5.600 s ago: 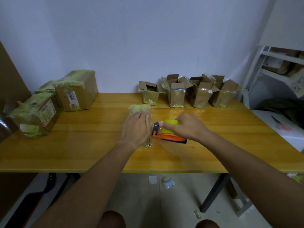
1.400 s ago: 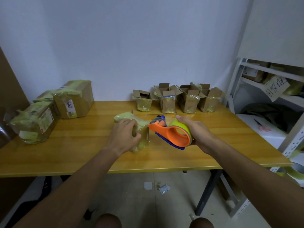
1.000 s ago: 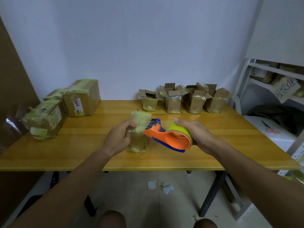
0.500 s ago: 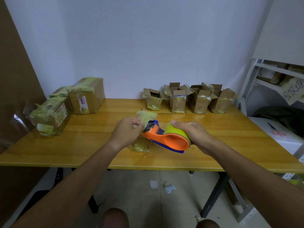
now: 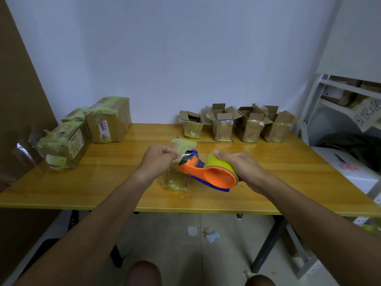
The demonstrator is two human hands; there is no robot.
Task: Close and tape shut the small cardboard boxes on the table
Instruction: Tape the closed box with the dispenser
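Observation:
A small cardboard box (image 5: 179, 178), wrapped in yellowish tape, stands upright on the wooden table (image 5: 103, 178) in front of me. My right hand (image 5: 241, 168) grips an orange and blue tape dispenser (image 5: 208, 175) with a yellow-green roll, held just right of the box. My left hand (image 5: 159, 159) pinches the loose clear tape end (image 5: 182, 156) at the dispenser's mouth, above the box. Several small open boxes (image 5: 235, 125) with raised flaps stand in a row at the table's back.
Larger taped parcels (image 5: 88, 129) lie at the back left of the table. A white shelf unit (image 5: 346, 104) with boxes stands to the right, with a white surface below it. Paper scraps (image 5: 206, 234) lie on the floor under the table.
The box went from lying under my left hand to standing upright. My left hand has left the box and now pinches the tape end at the dispenser, which my right hand has lifted.

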